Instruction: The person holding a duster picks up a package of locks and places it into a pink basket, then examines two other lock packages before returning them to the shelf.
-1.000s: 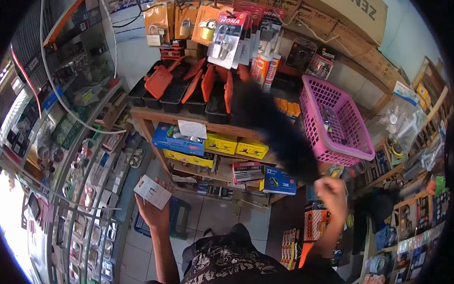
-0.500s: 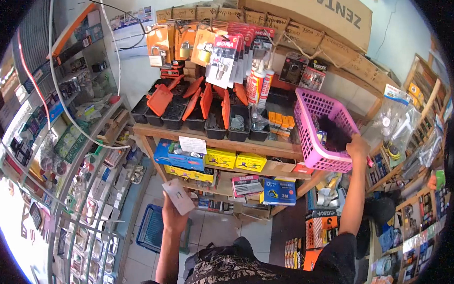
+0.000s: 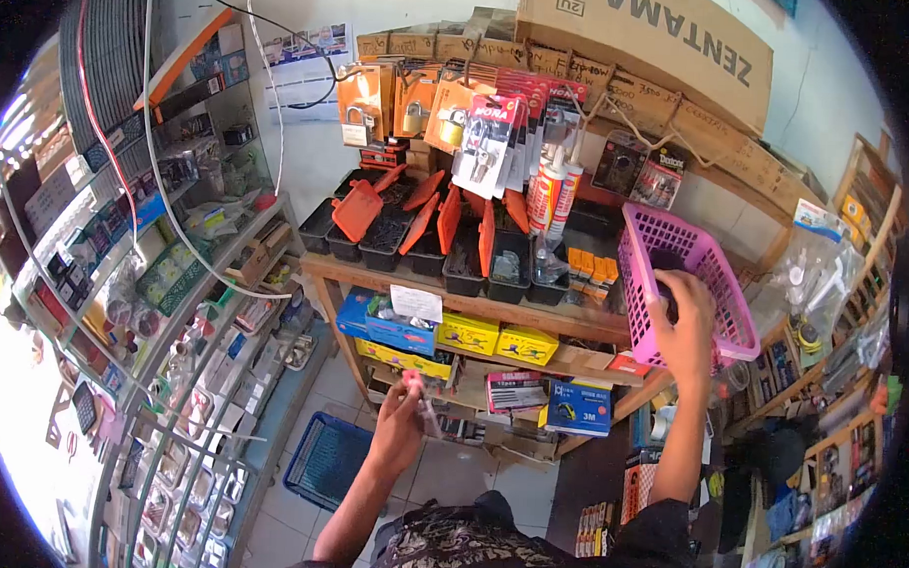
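Raised in front of the lower shelf, my left hand (image 3: 397, 427) pinches a small clear packet (image 3: 430, 413) with a red end, seen nearly edge-on. My right hand (image 3: 686, 317) reaches over the near left side of a pink plastic basket (image 3: 735, 339) on the right end of the wooden shelf. Its fingers curl round something dark inside, which I cannot make out. Left of the basket sit small orange boxes (image 3: 592, 267) and black bins with orange scoops (image 3: 357, 212).
Carded padlocks (image 3: 450, 119) and sealant tubes (image 3: 555, 199) stand above the bins. Yellow boxes (image 3: 468, 333) and a blue 3M box (image 3: 578, 409) fill lower shelves. A blue crate (image 3: 333, 460) rests on the floor. A glass cabinet is at left, with racks at right.
The view has shifted, so the shelf appears farther right. My left hand has turned its packet edge-on. My right hand has moved from the basket's right rim to its left side, with its fingers curled.
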`<action>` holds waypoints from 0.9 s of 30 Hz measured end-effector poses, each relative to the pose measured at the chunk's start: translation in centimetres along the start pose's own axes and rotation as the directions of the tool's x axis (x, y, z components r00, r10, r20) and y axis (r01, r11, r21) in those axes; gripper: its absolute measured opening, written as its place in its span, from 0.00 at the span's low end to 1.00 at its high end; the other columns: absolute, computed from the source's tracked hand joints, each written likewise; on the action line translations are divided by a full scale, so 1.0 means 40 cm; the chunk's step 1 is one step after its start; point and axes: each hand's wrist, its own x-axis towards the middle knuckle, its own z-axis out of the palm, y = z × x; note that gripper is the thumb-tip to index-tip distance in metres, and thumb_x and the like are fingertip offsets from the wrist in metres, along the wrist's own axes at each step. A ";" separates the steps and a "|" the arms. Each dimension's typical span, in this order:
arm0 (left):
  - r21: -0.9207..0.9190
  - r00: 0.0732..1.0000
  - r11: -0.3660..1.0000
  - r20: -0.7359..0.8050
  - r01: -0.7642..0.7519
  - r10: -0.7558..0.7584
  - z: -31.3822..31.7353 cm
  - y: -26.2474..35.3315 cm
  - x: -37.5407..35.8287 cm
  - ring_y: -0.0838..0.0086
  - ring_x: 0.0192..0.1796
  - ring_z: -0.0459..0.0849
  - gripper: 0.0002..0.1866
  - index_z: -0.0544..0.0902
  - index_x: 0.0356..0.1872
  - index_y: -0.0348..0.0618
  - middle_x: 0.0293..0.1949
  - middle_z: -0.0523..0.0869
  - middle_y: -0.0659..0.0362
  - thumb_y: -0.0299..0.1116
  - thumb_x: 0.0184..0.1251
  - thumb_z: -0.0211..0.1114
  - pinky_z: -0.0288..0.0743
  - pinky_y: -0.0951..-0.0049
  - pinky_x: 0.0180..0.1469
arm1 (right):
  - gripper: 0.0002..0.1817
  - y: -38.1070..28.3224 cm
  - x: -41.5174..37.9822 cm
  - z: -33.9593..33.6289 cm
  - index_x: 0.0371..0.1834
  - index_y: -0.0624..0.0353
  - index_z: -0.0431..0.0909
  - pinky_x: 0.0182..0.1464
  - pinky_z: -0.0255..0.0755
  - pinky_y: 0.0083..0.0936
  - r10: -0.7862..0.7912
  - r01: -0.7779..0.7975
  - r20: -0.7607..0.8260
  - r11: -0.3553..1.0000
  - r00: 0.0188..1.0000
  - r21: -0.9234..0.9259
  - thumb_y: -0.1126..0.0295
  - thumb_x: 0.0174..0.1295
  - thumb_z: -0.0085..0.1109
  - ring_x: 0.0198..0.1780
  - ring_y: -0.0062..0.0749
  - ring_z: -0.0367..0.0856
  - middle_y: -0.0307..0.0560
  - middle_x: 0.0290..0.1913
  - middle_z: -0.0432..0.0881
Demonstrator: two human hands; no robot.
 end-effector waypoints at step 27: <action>0.281 0.539 0.488 0.643 -0.826 0.543 0.749 0.373 0.227 0.76 0.37 0.83 0.25 0.72 0.60 0.26 0.38 0.85 0.49 0.34 0.68 0.65 0.76 0.76 0.36 | 0.15 -0.234 0.283 0.026 0.44 0.56 0.77 0.21 0.59 0.12 0.003 -0.275 0.280 0.198 0.960 0.941 0.55 0.70 0.55 0.20 0.15 0.73 0.35 0.24 0.78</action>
